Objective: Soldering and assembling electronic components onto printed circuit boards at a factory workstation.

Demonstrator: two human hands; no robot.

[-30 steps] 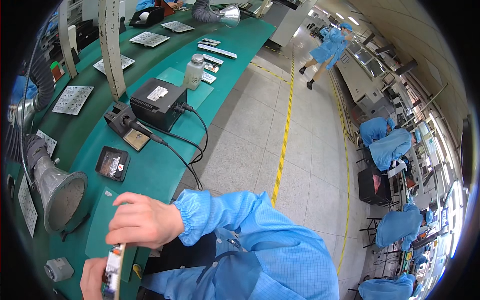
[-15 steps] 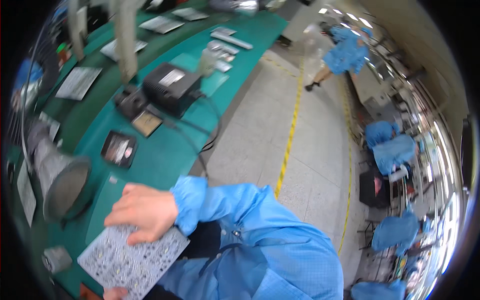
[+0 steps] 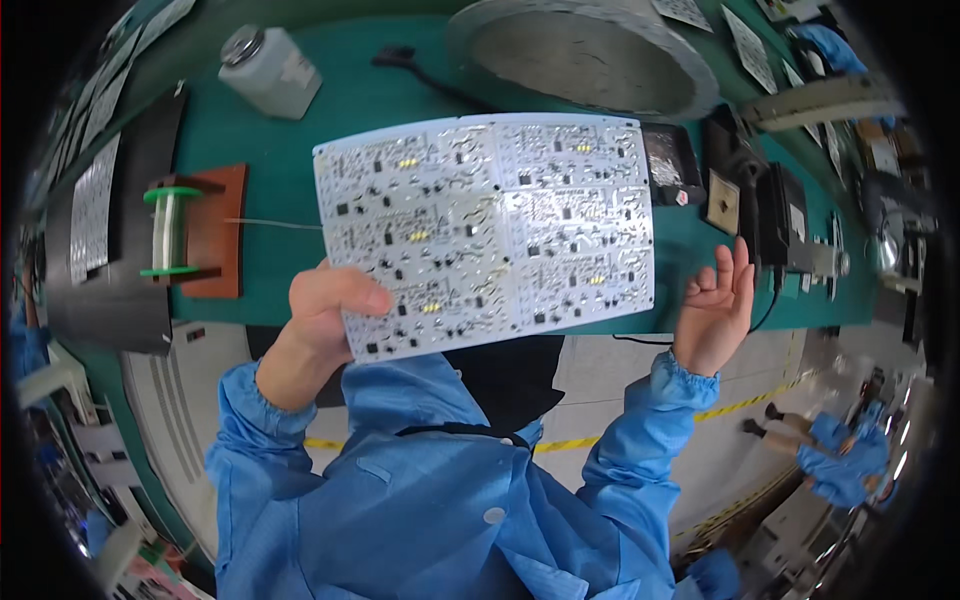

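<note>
A white panel of circuit boards, dotted with small black and yellow parts and shiny solder spots, is held up above the green bench. My left hand grips its lower left corner, thumb on the face and the other fingers hidden behind. Just off the panel's lower right corner is my right hand, palm up with its fingers apart and nothing in it. Left of the panel, a solder wire spool with green flanges sits on a brown stand, its wire running toward the panel.
On the green bench stand a white bottle, a large round grey hood, a dark tray and a soldering iron stand. A black mat bearing boards lies at left. Someone in blue is in the aisle.
My view has swung left to face the bench. The right hand has left the panel and opened beside it; the panel is now raised in my left hand alone.
</note>
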